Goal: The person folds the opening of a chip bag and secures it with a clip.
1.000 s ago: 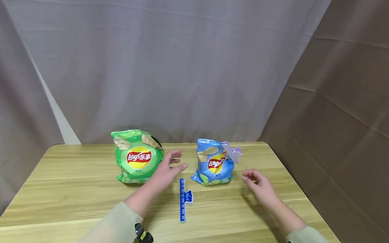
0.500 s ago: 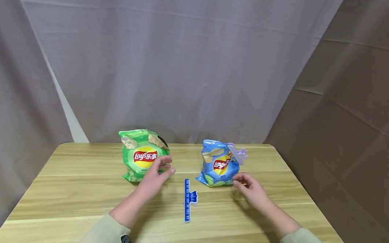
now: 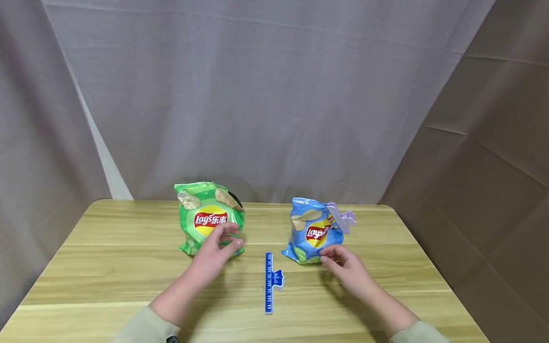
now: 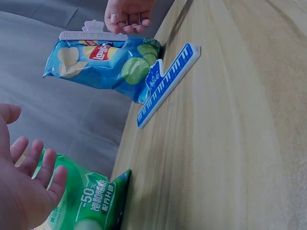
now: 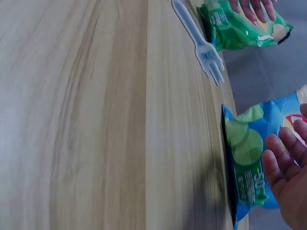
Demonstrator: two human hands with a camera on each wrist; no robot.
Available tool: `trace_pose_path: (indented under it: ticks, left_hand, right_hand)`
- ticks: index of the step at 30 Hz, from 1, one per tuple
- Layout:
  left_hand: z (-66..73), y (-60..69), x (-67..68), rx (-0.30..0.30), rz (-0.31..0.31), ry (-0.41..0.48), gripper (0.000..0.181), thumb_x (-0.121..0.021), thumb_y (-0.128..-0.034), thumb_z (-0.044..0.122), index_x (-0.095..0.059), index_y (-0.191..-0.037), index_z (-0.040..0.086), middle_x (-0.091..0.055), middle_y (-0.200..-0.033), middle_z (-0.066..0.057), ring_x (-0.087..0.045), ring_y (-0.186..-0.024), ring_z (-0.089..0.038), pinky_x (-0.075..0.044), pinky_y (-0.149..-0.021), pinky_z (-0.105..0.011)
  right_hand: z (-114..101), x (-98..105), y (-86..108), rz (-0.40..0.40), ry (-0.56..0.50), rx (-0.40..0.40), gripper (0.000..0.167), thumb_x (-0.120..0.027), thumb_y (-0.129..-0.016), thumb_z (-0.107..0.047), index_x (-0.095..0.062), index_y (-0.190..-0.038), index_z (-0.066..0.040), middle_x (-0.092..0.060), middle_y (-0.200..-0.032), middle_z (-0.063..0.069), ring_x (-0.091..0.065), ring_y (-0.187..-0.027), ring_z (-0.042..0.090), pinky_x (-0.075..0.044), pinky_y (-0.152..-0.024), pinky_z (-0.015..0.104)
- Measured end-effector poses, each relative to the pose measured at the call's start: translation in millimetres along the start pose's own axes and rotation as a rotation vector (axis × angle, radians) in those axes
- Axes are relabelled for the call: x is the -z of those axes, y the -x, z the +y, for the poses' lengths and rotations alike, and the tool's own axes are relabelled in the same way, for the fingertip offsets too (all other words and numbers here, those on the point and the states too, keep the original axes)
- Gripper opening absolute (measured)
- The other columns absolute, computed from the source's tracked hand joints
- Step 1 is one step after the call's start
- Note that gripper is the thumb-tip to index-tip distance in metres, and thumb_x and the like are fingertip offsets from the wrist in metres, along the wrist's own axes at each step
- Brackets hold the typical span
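My left hand (image 3: 215, 252) hovers in front of the green chip bag (image 3: 201, 198), its fingers loosely bent and holding nothing. In the left wrist view the fingers (image 4: 45, 167) are spread beside that bag. My right hand (image 3: 349, 271) is at the lower right of the blue chip bag (image 3: 307, 227); whether it touches the bag I cannot tell. Its fingers (image 5: 288, 141) look relaxed with nothing between them. A purple clip (image 3: 341, 219) sits on the blue bag's upper right edge. Between the hands lies a blue-and-white clip (image 3: 269, 283) with a piano-key pattern.
Both bags stand near the back of the wooden table (image 3: 121, 262). Grey curtain (image 3: 251, 90) hangs behind it, and a brown cloth panel (image 3: 498, 180) runs along the right side.
My left hand has drawn back left to the front of the green bag. The right hand has moved left, close to the blue bag. The whole scene has shifted slightly right in view.
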State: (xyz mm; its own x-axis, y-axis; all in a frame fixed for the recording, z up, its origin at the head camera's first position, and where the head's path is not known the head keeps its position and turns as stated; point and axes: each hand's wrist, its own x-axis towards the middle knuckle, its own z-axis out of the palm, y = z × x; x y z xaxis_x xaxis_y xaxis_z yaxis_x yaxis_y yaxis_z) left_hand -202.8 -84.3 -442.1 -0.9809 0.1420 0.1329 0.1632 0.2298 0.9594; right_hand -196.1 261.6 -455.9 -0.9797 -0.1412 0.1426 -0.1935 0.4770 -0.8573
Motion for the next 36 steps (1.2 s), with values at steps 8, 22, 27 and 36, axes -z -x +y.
trace_pose_path:
  ticks: [8,22,27,36]
  left_hand:
    - [7.4,1.6,9.2,-0.059,0.031,-0.100,0.041,-0.066,-0.0955,0.025,-0.054,-0.132,0.010,-0.061,-0.123,-0.006,-0.056,-0.112,-0.019,-0.046,-0.097,-0.042]
    - [18.1,-6.0,31.5,-0.159,0.091,-0.146,0.039,-0.066,-0.0952,0.018,-0.055,-0.129,0.003,-0.060,-0.124,-0.014,-0.056,-0.115,-0.027,-0.045,-0.097,-0.048]
    - [27.9,-9.4,38.6,-0.151,0.105,-0.213,0.042,-0.065,-0.0961,0.024,-0.054,-0.132,0.005,-0.060,-0.124,-0.013,-0.057,-0.114,-0.029,-0.047,-0.099,-0.049]
    - [48.4,-19.7,54.1,-0.182,0.138,-0.323,0.043,-0.064,-0.0959,0.029,-0.054,-0.134,0.010,-0.055,-0.130,-0.007,-0.053,-0.120,-0.027,-0.048,-0.097,-0.048]
  right_hand:
    - [-39,-23,-5.7,-0.095,-0.029,0.063,0.017,-0.062,-0.095,0.000,-0.061,-0.109,0.008,-0.065,-0.098,0.025,-0.059,-0.084,0.012,-0.050,-0.076,0.024]
    - [-65,-66,-32.6,-0.143,0.001,0.080,0.020,-0.064,-0.096,-0.008,-0.063,-0.115,-0.005,-0.066,-0.100,0.006,-0.060,-0.097,0.021,-0.050,-0.084,0.033]
    - [-58,-76,-44.6,-0.144,-0.021,0.089,0.023,-0.064,-0.096,-0.013,-0.063,-0.118,-0.009,-0.065,-0.101,0.001,-0.059,-0.097,0.016,-0.049,-0.086,0.033]
    - [-68,-97,-58.5,-0.136,-0.033,0.134,0.032,-0.060,-0.099,-0.012,-0.059,-0.128,0.000,-0.066,-0.113,0.014,-0.061,-0.107,0.024,-0.051,-0.094,0.039]
